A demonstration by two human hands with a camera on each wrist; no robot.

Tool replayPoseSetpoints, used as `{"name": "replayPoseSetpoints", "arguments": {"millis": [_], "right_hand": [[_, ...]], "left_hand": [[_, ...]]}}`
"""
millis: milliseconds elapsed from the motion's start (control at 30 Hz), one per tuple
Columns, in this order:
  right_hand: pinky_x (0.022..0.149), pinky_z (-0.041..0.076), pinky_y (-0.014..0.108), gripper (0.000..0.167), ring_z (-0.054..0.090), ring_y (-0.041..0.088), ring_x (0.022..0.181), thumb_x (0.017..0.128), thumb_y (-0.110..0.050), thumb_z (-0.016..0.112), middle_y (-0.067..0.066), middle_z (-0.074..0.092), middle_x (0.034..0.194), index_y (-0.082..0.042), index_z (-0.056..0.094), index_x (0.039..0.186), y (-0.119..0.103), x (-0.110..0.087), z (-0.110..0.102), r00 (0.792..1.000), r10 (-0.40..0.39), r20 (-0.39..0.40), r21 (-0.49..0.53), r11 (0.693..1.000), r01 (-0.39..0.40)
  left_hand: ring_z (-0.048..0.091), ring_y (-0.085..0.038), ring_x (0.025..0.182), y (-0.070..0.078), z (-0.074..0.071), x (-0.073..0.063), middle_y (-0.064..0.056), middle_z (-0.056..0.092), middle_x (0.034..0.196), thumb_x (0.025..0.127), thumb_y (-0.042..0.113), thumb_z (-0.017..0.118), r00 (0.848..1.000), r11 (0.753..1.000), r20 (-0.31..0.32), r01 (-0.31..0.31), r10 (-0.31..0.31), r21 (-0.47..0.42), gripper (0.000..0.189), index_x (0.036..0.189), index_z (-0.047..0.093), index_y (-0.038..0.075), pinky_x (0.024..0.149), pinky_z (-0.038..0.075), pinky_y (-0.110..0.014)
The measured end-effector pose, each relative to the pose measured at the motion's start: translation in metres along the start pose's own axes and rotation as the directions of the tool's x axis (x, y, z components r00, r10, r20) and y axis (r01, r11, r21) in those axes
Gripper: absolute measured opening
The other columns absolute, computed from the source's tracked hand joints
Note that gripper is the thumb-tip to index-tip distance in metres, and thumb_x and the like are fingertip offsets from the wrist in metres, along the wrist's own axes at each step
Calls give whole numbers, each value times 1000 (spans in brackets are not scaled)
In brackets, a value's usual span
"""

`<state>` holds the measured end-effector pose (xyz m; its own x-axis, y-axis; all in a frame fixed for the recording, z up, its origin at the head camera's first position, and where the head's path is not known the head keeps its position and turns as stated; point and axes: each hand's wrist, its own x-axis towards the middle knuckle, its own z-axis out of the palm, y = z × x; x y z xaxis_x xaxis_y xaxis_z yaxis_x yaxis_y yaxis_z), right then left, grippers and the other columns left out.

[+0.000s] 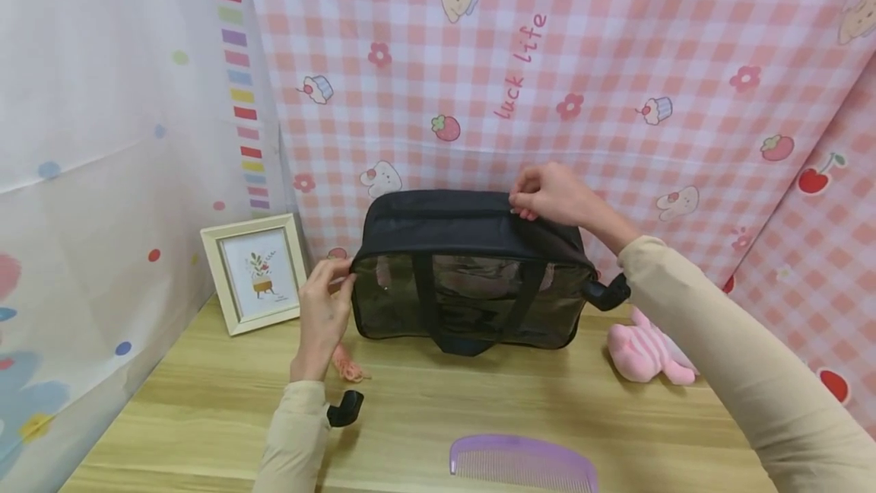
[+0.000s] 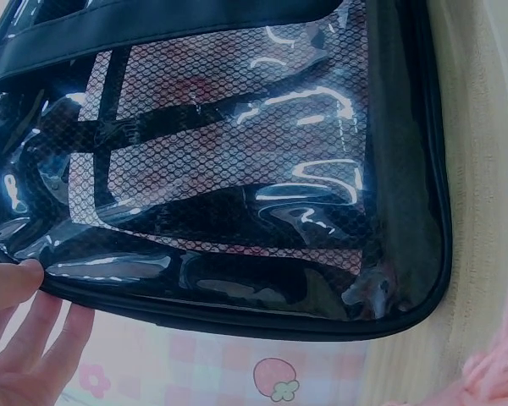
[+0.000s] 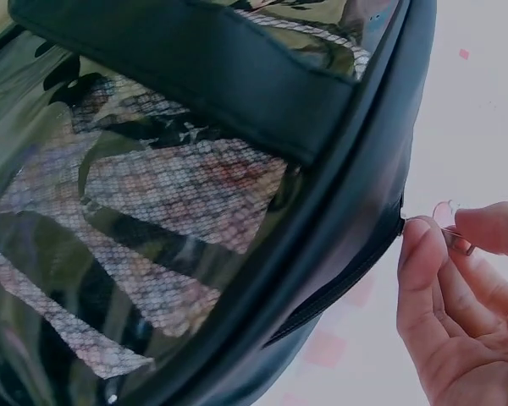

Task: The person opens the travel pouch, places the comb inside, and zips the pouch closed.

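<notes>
A black bag [image 1: 472,227] with see-through dark front panels stands upright on the table, its handle strap [image 1: 427,295] hanging down the front. My left hand [image 1: 323,314] grips its upper left corner; in the left wrist view, the thumb and fingers of that hand [image 2: 30,347] hold the piped edge. Over the right part of the top, my right hand [image 1: 553,196] pinches a small metal zipper pull [image 3: 457,242]. Part of the zipper [image 3: 322,300] shows along the bag's top in the right wrist view. Mesh [image 2: 195,161] shows behind the clear panel.
A cream picture frame [image 1: 263,272] leans at the back left. Pink yarn [image 1: 349,366] lies beside my left wrist. To the bag's right is a pink plush toy [image 1: 646,352], partly behind my right sleeve. A purple comb [image 1: 523,455] lies near the front edge. Patterned cloth [image 1: 547,44] hangs behind.
</notes>
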<state>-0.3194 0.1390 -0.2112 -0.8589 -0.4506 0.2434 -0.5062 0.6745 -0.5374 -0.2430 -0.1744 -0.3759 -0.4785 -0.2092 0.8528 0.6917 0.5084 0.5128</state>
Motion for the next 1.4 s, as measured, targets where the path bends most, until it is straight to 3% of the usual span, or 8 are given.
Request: {"name": "replayPoseSetpoints", "arguments": {"millis": [600, 733, 967, 1200, 1400], "right_hand": [[61, 58, 33, 11, 66, 27, 68, 92, -6, 60, 16, 68, 81, 5, 63, 90, -21, 19, 12, 999, 0, 52, 55, 998, -3], [63, 58, 34, 12, 66, 26, 69, 92, -7, 60, 15, 68, 82, 5, 63, 91, -28, 23, 18, 997, -9, 74, 40, 999, 6], [63, 58, 33, 12, 65, 25, 69, 92, -7, 60, 15, 67, 82, 4, 63, 91, -38, 30, 28, 996, -24, 81, 62, 998, 19], [63, 58, 30, 11, 66, 22, 69, 93, -9, 60, 12, 68, 83, 2, 63, 91, -43, 34, 34, 995, -37, 94, 71, 997, 30], [64, 58, 31, 9, 65, 21, 69, 93, -7, 60, 12, 68, 83, 1, 62, 91, -47, 38, 42, 991, -101, 86, 90, 992, 93]], "left_hand": [[63, -40, 77, 5, -1, 2, -26, 61, 85, 74, -26, 63, 1000, 1000, -13, 3, -3, -26, 19, 89, 63, -14, 63, 58, -47], [63, -39, 77, -2, -1, 1, -26, 61, 85, 74, -26, 63, 1000, 1000, -6, 16, -16, -18, 19, 89, 63, -14, 63, 58, -47], [64, -33, 77, -30, 6, -7, -21, 63, 86, 75, -22, 66, 1000, 999, -11, 16, -17, -28, 21, 91, 66, -9, 63, 59, -43], [65, -26, 81, -33, 5, -10, -14, 65, 90, 80, -14, 67, 999, 999, 14, 38, -38, -38, 20, 95, 69, -2, 67, 59, -36], [65, -27, 81, -34, 3, -8, -14, 65, 89, 80, -15, 67, 999, 999, 19, 30, -29, -32, 20, 96, 68, -2, 67, 59, -38]]}}
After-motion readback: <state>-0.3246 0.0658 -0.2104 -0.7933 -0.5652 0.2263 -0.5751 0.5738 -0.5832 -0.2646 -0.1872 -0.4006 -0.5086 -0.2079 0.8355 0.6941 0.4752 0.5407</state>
